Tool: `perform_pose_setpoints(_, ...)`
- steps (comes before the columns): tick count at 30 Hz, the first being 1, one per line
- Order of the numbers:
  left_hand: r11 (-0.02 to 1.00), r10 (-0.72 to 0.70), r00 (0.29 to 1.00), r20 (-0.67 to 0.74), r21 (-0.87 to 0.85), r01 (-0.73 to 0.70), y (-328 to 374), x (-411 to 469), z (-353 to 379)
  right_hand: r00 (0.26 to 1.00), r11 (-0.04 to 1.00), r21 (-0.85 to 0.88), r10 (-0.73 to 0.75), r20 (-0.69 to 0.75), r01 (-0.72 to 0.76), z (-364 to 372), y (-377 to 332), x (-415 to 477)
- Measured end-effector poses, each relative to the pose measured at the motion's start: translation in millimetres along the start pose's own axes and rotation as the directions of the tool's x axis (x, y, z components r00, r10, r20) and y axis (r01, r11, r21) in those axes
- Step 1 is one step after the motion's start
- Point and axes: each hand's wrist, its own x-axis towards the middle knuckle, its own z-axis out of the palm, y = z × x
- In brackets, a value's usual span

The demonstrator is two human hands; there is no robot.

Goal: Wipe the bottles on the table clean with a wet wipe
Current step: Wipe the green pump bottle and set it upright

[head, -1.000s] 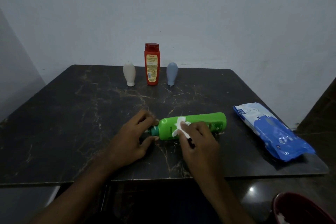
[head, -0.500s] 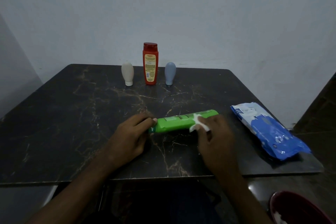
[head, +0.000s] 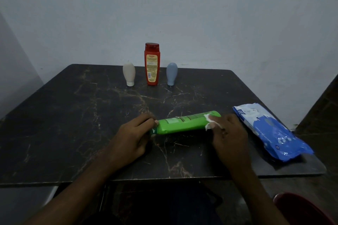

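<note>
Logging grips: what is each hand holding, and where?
Left hand grips green bottle at its cap end; right hand holds a wet wipe against its base end.

Table (head: 54, 124) open leftward; wipes pack (head: 270, 129) blocks right, three upright bottles (head: 151, 64) behind.

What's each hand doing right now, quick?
Left hand: grips the green bottle at its cap end.
Right hand: holds a white wipe against the bottle's other end.
</note>
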Motion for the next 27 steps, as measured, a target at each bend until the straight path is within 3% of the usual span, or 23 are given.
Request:
perform_pose_setpoints(4, 1.000, -0.002, 1.000, 0.009, 0.007, 0.002, 0, 0, 0, 0.999, 0.999, -0.019, 0.043, -0.032, -0.043, 2, -6, 0)
perform_pose_setpoints(11, 1.000, -0.010, 1.000, 0.019, -0.009, 0.010, 4, 1, -2, 0.958, 0.963, -0.040, -0.261, 0.117, 0.267, 42, -99, -41)
perform_pose_setpoints(14, 1.000, -0.013, 1.000, 0.018, -0.012, 0.013, 5, 1, -3, 0.952, 0.955, -0.045, -0.288, 0.104, 0.294, 39, -95, -39)
perform_pose_setpoints(17, 1.000, -0.004, 1.000, 0.023, -0.016, 0.004, 2, 0, -2, 0.971, 0.974, -0.036, -0.221, 0.092, 0.225, 26, -69, -31)
perform_pose_setpoints(23, 1.000, -0.020, 0.999, 0.047, -0.012, 0.020, -2, -1, 2, 0.997, 0.995, 0.063, 0.083, 0.007, -0.083, 1, -13, -10)
perform_pose_setpoints(27, 1.000, -0.008, 0.998, 0.065, -0.026, 0.010, -2, -1, 2, 0.996, 0.995, 0.045, 0.089, 0.011, -0.090, 4, -17, -13)
